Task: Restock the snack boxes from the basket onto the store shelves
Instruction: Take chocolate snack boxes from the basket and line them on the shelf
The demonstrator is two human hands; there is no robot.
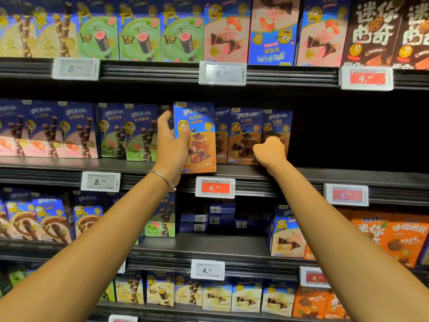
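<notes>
Your left hand (173, 145) is gripping a blue-and-brown snack box (199, 135) upright, with the thumb lying across its front and the fingers wrapping round its left edge. The box's bottom is sitting at the front lip of the middle shelf (336, 175). Crowding it on the left, a dark box is half hiding behind your fingers. On its right, three brown boxes (246, 135) are standing in a row, and the box you are holding is covering most of the nearest one. Your right hand (270, 151) is pressing against the front of the rightmost of them with its fingers curling into a fist; you cannot tell whether it is gripping anything. Further left on the same shelf, two green boxes (130, 131) and three pink boxes (46, 131) are facing outward. Right of the brown row the shelf is running into deep shadow. Three price tags are hanging on this shelf's rail: one white tag (100, 181) and two red tags (215, 187). A thin bracelet (162, 178) is circling your left wrist. The shelving is black, with stocked tiers running above and below.
</notes>
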